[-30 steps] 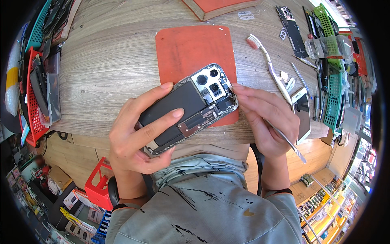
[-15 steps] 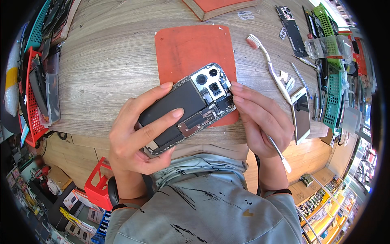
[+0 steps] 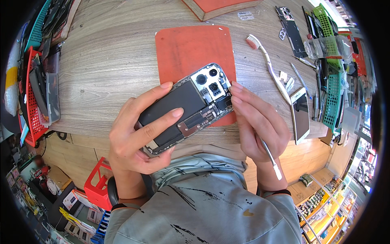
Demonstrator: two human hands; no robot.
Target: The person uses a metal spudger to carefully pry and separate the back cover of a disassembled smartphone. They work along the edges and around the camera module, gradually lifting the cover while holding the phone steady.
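The right hand (image 3: 264, 126) now sits further inward than a second ago, its clasped metal tool (image 3: 269, 152) swung closer to the grey shirt (image 3: 203, 211), fingertips (image 3: 237, 85) gathered at the camera end of the opened phone (image 3: 174, 101), suggesting fine work there, while the left hand (image 3: 132, 134) grips it above the red mat (image 3: 191, 49).

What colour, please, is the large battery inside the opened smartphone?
The battery is black or very dark grey, best seen in the head view.
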